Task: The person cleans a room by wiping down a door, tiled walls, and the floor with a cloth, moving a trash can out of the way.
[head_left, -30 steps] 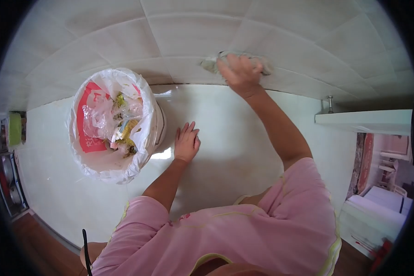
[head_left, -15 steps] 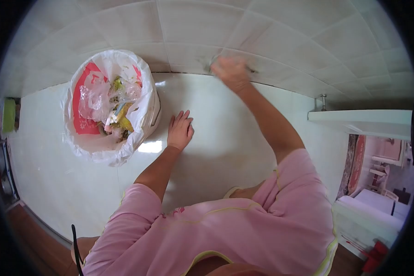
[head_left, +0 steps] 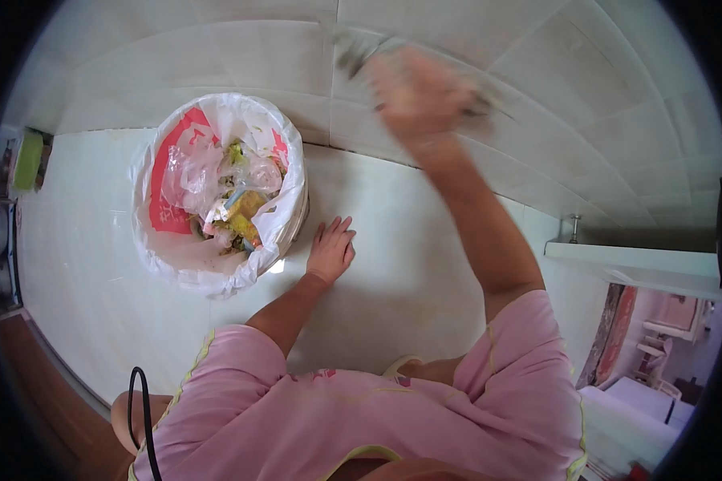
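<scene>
Against the tiled wall, my right hand presses a greyish cloth. Motion blurs both, and the cloth shows only at the sides of the hand. My left hand rests palm down on the pale glossy floor, fingers stretched out. Just left of it stands a round bin lined with a white and red plastic bag. Clear plastic wrappers, a yellow packet and scraps of greenery lie inside.
A white ledge on a metal leg juts out at the right. At the far left are a green object and a brown floor edge. A black cord hangs at lower left.
My right hand has moved higher up the wall with the cloth. The view has shifted, so the bin appears further right. My left hand stays on the floor.
</scene>
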The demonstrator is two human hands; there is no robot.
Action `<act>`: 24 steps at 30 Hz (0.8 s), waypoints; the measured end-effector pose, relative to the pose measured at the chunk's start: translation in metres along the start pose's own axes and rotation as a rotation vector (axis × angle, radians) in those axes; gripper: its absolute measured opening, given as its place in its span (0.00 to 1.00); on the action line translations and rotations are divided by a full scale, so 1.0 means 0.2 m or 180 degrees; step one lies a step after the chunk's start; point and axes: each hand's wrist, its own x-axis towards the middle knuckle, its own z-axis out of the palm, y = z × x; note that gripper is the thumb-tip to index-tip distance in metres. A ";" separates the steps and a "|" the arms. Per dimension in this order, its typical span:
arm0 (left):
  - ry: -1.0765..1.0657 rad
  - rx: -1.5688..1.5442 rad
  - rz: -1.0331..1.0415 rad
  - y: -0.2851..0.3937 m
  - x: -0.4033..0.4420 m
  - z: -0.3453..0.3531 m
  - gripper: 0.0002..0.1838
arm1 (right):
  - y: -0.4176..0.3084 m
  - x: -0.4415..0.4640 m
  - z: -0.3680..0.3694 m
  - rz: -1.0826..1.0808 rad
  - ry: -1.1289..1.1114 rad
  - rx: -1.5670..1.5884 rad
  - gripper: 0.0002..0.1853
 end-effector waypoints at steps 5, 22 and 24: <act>0.0078 -0.0121 0.0133 -0.05 0.00 -0.01 0.12 | -0.39 -0.44 0.20 -0.1179 -0.1088 0.1074 0.04; 0.0250 -0.0522 0.0067 -0.09 -0.03 0.01 0.11 | -0.24 -0.10 0.01 -0.0171 -0.1873 0.0495 0.12; 0.0151 -0.0822 0.0082 -0.13 -0.04 0.01 0.12 | -0.24 -0.03 -0.04 0.0150 -0.1703 0.0420 0.12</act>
